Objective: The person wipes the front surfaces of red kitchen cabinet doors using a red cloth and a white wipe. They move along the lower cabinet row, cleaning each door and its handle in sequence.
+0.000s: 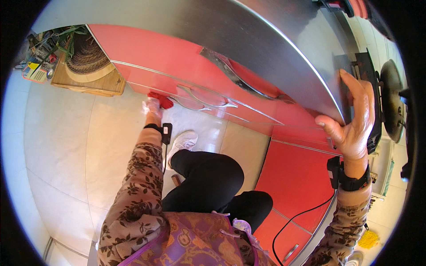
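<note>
Down at the low red drawer fronts, my left hand (152, 106) is closed on a red cloth (162, 100). The cloth is pressed near the lower left part of the cabinet (146, 48), beside a curved metal handle (191, 104). Blur and a bright sheen hide some of that hand's fingers. My right hand (358, 117) braces on the steel countertop's edge (306, 62), its fingers up on the top and its thumb spread apart at the edge. Nothing loose shows in it.
A black stove (370, 80) and a dark pan (391, 102) are beyond my right hand. At the far left, a wooden stand (88, 86) carries a round woven item (87, 55) and a plant (66, 40). A black cable (290, 219) runs from my right wrist.
</note>
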### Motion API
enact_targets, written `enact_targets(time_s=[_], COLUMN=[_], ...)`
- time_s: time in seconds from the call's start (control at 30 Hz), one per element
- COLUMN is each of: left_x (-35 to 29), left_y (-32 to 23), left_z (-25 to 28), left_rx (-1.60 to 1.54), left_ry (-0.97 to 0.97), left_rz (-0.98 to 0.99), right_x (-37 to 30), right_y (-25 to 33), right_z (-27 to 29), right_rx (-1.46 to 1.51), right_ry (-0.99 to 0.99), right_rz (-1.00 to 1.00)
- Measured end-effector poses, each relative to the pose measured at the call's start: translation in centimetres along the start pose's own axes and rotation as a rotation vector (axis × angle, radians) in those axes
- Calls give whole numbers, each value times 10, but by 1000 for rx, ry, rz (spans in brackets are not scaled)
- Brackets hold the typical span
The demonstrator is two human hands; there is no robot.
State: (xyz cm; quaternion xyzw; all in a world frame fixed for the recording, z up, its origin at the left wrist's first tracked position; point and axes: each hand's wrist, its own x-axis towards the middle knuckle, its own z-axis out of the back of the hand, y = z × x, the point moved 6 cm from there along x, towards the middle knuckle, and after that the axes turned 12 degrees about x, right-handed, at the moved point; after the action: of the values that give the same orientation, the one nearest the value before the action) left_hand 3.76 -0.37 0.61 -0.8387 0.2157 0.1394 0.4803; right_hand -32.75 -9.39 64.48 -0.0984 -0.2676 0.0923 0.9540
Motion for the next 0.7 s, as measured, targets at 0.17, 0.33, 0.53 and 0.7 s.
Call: enact_targets(time_s=[0.17,0.33,0.53,0.7], left_x=[-5,-58,-122,-94], left_y=[-53,-61,-18,6], left_z=[13,-32,-86,-78], left_rx=[-45,-67,73,56], left_ry=[-40,50,50,47], left_rz=[-95,-239,-242,-120], right_x=[-8,-11,-13,-14], right_y=[-1,-4,-2,-3], right_z=[1,-4,-7,-8], right_rx=[57,68,55,59], right_ry=[-41,-68,-81,-87], right_rz=[9,31,-4,-4])
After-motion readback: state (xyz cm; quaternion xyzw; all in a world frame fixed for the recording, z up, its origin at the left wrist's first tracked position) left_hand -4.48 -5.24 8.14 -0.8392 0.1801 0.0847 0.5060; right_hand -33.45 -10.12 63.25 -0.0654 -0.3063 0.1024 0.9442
